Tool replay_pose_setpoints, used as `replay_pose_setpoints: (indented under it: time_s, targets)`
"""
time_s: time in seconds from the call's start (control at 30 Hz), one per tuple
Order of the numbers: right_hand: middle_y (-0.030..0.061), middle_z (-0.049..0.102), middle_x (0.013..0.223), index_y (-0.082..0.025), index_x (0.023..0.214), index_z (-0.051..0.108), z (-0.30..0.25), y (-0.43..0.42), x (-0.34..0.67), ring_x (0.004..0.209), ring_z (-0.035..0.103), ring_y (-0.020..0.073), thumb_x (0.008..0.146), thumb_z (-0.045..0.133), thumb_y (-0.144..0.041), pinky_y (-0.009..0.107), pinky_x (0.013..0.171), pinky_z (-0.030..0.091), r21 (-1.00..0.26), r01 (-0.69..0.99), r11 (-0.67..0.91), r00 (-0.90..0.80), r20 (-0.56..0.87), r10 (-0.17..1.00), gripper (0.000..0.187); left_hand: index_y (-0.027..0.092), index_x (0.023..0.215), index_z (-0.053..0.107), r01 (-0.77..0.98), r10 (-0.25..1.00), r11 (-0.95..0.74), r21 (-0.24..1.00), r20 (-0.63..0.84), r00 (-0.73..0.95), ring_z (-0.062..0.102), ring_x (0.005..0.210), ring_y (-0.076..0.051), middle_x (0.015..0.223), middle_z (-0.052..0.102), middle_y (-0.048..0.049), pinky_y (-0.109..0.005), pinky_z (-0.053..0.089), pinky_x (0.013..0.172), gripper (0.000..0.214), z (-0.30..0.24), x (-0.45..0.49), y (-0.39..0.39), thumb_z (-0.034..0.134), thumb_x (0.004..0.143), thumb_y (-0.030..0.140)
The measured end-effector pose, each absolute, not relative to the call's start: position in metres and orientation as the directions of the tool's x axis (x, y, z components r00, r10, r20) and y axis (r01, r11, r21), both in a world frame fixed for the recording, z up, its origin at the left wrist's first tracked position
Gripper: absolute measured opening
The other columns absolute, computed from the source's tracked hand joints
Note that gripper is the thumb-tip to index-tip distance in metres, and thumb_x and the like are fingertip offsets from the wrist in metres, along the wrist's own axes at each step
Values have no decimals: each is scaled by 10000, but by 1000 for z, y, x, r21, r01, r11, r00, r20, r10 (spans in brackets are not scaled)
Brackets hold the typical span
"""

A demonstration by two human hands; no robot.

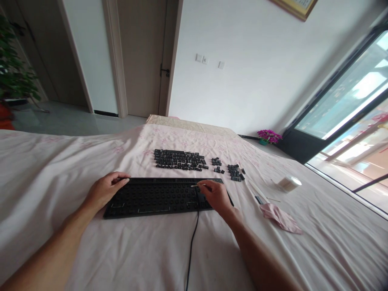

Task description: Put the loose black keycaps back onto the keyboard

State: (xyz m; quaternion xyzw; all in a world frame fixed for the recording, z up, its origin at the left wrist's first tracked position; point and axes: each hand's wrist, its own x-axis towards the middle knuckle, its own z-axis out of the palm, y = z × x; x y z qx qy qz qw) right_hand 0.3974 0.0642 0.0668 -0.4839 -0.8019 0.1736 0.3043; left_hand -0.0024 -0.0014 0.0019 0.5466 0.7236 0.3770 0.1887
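One hand [214, 193], the right, pinches a thin white cotton swab [194, 185] over the uncapped black rectangular keyboard [151, 198]; the left hand [109, 184] grasps its far edge. Brace the keyboard flat; apply light, short strokes. Beyond it, loose black keycaps [169, 159] lie on pale pink floral cloth [145, 250].

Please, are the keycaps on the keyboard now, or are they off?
Off: the keycaps lie in groups on the sheet beyond the keyboard, which looks bare.

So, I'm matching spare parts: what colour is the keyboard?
The keyboard is black; the head view shows it best.
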Motion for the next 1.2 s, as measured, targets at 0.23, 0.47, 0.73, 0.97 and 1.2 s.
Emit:
replay_pose_setpoints:
  time_s: [0.23,0.47,0.73,0.97,1.2]
  targets:
    - [1,752,894,-257,893,741,68,52,388,850,689,182,894,510,-261,242,760,448,-441,723,532,-440,300,846,231,243,1044,693,643,931,123,756,136,-338,662,769,-192,858,726,-3,-248,491,667,417,5,0,-2,559,791,546]
    - [-8,703,709,-232,796,708,78,52,394,663,643,162,894,482,-298,226,602,390,-441,751,492,-409,274,870,256,251,1032,696,645,927,136,752,133,-350,660,760,-189,836,720,3,-257,485,679,408,8,2,-3,560,786,545]
    - [-1,705,731,-224,859,726,78,46,369,672,637,159,904,484,-342,224,606,411,-577,627,523,-454,274,848,273,234,991,701,624,918,97,775,172,-357,657,785,-205,849,722,-10,-276,492,684,377,16,8,-6,555,783,511]
    - [0,744,864,-251,907,736,87,44,303,805,675,167,921,496,-320,219,684,430,-524,550,650,-602,291,744,249,231,973,708,625,921,78,777,183,-343,652,820,-212,898,729,-24,-306,491,751,334,22,9,-7,546,791,459]
    - [-1,745,942,-264,946,715,84,46,249,887,676,161,958,470,-313,216,743,417,-396,540,743,-673,327,663,250,225,971,715,627,918,68,776,197,-344,657,788,-215,880,734,-32,-311,486,715,335,23,9,-7,548,784,447]
